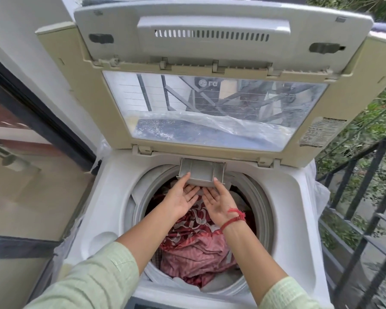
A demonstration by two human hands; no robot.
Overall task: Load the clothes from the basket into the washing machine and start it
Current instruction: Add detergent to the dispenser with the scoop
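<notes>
At the far left a glass door [20, 175] in a dark frame is reflecting its surroundings. Beside it the washing machine [112, 197] is standing with its lid [210, 108] folded up and back, and a crumpled plastic sheet [210, 128] is showing through the lid's clear window. The person is reaching in from the bottom edge with both arms, pale green sleeves [87, 279] ending near the elbows. The left hand [181, 199] is lying palm-up over the opening with its fingers straight and spread. One fingertip is touching the left front corner of the detergent drawer [201, 171], which is sticking out from the back rim under the lid hinge. Below the hands the clothes [194, 241] are sitting inside the drum [140, 197] — a heap of red and pink patterned cloth with some white at the edges. The right hand [216, 201], a red thread [234, 217] tied round its wrist, is lying palm-up just beside the left with its fingers straight. One fingertip is touching the drawer's right front edge while others are reaching beneath it — neither hand is gripping anything. A printed label [319, 132] is showing on the lid's right rim. At the far right a black railing [366, 197] is running past green foliage [366, 121].
</notes>
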